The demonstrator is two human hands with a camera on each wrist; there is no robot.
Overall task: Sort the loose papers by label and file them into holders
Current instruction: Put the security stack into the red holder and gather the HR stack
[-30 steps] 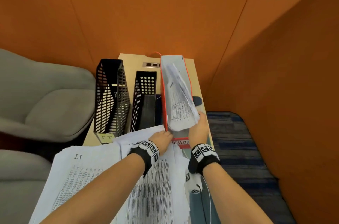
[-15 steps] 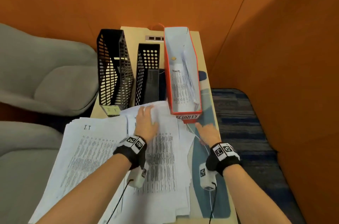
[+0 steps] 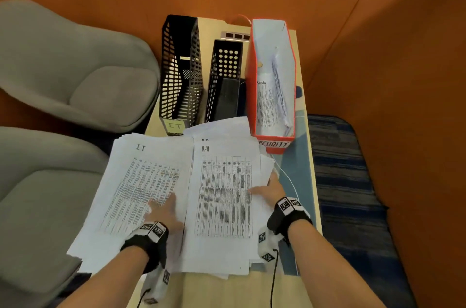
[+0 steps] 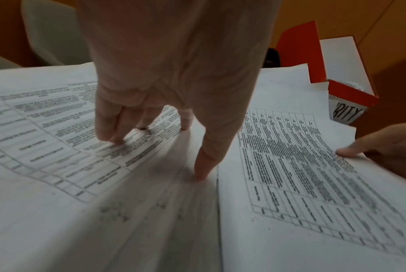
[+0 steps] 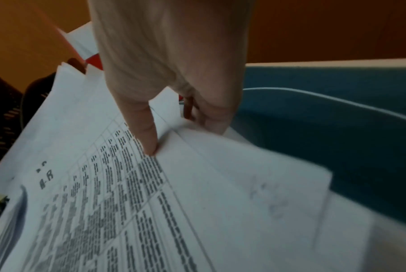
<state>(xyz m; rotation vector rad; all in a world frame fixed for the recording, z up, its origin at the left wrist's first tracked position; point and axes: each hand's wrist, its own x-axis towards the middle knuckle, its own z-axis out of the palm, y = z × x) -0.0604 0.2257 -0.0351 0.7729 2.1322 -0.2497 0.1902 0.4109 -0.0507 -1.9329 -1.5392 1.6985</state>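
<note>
Papers (image 3: 176, 196) cover the near tabletop (image 3: 227, 290) in two overlapping stacks, and we read "I.T" on the left top sheet (image 3: 141, 181) and "H-R" on the right one (image 3: 224, 194). Our left hand (image 3: 164, 212) presses down on the I.T stack, fingers spread and straight, fingertips (image 4: 108, 138) on the print. Our right hand (image 3: 269, 189) pinches the right edge of the H-R sheet, thumb on top and fingers curled under. Beyond the stacks stand three holders: a black mesh one tagged "I.T" (image 3: 180, 73), a lower black one (image 3: 225, 81) beside it, and a red one marked "SECURITY" (image 3: 273, 81) with printed sheets inside. Grey seats (image 3: 63, 75) sit to our left, orange walls (image 3: 378, 55) all around.
</note>
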